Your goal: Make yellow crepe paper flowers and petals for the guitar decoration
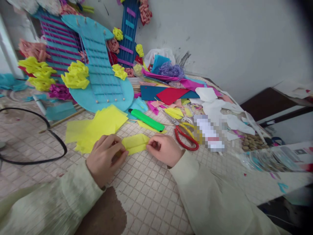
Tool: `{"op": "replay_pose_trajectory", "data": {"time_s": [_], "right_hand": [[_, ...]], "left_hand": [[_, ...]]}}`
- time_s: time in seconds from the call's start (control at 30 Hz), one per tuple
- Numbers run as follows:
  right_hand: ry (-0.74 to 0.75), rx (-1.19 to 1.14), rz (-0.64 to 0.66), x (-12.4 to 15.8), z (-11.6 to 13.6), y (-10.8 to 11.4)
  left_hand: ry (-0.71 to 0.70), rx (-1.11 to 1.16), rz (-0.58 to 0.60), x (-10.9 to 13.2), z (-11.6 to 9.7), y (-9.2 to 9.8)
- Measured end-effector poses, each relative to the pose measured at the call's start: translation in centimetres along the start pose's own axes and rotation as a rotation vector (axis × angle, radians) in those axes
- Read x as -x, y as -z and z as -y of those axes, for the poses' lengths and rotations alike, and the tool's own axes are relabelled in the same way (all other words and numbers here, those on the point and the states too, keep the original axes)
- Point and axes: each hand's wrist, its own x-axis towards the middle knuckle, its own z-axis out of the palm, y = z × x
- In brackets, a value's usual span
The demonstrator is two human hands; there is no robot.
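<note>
A small strip of yellow paper [136, 144], with a crease along its length, stretches between my two hands over the table. My left hand [107, 156] pinches its left end, fingers curled. At its right end my right hand [165, 149] is closed, thumb and index finger pinching the edge. A stack of yellow paper sheets [102, 125] lies fanned out just behind my left hand. Behind the strip rests a bright green marker [146, 120]. Red-handled scissors [186, 138] lie to the right of my right hand.
A light blue guitar-shaped craft [101, 80] with yellow paper flowers stands at the back left. Coloured paper pieces [172, 94] and purple yarn [171, 70] are heaped behind. A black cable [36, 112] loops at left. Nuts or pebbles [253, 143] lie at right on the quilted tabletop [146, 195].
</note>
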Motion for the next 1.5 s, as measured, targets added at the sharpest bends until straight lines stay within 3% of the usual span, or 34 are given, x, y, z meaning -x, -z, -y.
{"op": "replay_pose_trajectory", "data": {"time_s": [0.2,1.1,1.33,1.5], "right_hand": [[-0.012,0.009,-0.012,0.06,0.14,-0.16],[-0.04,0.067,-0.004,0.1,0.24,-0.47],[0.066,0.194,-0.025,0.51,0.43,-0.63],[0.299,0.354,-0.098,0.66,0.75,-0.95]], "left_hand": [[0.049,-0.099,0.009,0.11,-0.54,0.06],[0.038,-0.079,-0.02,0.14,-0.54,-0.03],[0.01,-0.089,-0.05,0.16,-0.59,0.35],[0.002,-0.109,-0.053,0.32,-0.47,0.68]]}}
